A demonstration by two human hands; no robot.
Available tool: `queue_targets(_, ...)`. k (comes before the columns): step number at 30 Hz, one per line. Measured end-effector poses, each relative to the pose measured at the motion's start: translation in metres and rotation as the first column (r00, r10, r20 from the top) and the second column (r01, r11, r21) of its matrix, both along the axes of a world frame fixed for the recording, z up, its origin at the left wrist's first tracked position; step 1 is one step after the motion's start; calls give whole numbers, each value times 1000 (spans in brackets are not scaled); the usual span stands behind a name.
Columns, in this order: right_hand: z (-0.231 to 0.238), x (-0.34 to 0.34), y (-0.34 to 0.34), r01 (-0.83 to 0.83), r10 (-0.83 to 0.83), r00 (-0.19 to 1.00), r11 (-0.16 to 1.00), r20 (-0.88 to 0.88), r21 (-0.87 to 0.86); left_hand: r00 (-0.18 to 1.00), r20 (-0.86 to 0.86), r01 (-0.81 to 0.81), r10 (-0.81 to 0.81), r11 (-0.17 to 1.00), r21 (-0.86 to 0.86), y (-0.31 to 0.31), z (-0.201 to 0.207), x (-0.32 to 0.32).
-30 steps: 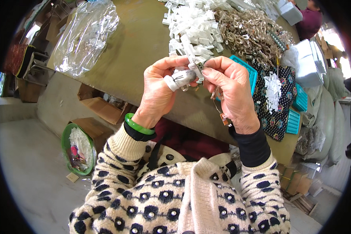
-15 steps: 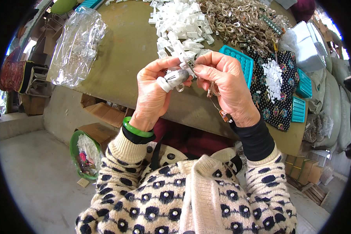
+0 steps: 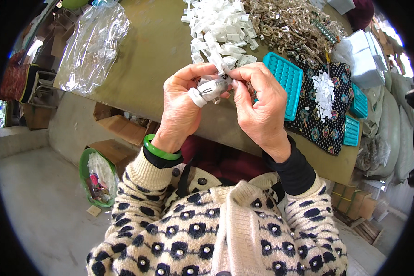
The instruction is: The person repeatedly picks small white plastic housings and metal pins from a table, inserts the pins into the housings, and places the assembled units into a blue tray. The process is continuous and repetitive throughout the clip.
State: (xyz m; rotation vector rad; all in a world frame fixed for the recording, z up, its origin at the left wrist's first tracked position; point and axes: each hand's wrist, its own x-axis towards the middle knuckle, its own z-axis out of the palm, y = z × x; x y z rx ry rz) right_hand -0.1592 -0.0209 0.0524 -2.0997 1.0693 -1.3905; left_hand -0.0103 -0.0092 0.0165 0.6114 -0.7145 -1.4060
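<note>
My left hand [image 3: 181, 99] is closed, pinching a small white plastic housing [image 3: 222, 67] between thumb and fingers. A worn white-and-grey finger cover [image 3: 208, 92] wraps one finger of this hand. Against the housing's near end press the thumb and forefinger of my right hand [image 3: 263, 103], also closed; whatever they grip is too small to make out. Both hands meet just above the table's near edge. Just beyond them lies a heap of similar white plastic housings [image 3: 221, 27]. To its right spreads a pile of clear, brownish wired parts [image 3: 290, 27].
Right of my hands lie a teal ridged tray [image 3: 285, 83] and a dark patterned cloth [image 3: 310, 122] bearing small white pieces [image 3: 324, 94]. Smaller teal trays [image 3: 352, 131] sit beyond. A clear plastic bag [image 3: 92, 48] lies at left; a green basket [image 3: 85, 184] stands on the floor.
The looped wire with a small brown part that dangled below my right hand no longer shows there. My right hand has shifted slightly left, its fingertips still at the housing.
</note>
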Motion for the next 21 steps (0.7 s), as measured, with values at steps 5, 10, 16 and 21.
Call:
queue_targets(5,-12,10,3,43,-57,993,991,-104,-126,999,24,-26,24,994,103,2,3,4)
queue_targets(10,-14,15,1,43,-96,982,953,-164,-300,998,26,-67,65,993,96,6,8,4)
queue_targets(16,-15,22,-2,20,-74,986,944,-152,-328,966,148,-219,210,975,42,6,11,-1)
queue_targets(21,-13,23,4,82,-83,996,995,-22,-49,925,208,-328,317,944,20,6,11,-9)
